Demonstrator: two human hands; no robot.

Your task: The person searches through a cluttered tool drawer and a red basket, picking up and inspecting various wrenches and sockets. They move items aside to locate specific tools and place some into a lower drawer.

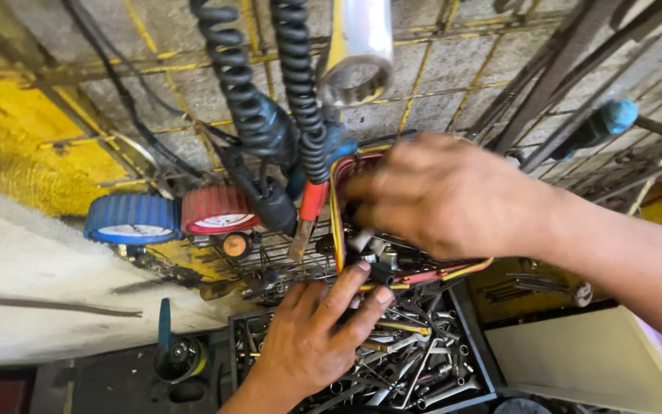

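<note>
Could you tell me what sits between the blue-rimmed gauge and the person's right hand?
In the head view, a red-rimmed gauge sits right beside the blue-rimmed gauge, then black coiled hoses hang down before the right hand.

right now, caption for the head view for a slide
Two hands dig in a wire basket beside hanging gauges above a tool tray.

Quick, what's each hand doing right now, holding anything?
Left hand: open, fingers spread, fingertips touching the small metal parts at the edge of the wire basket.
Right hand: curled down into the basket; whether it holds anything cannot be told.
</note>
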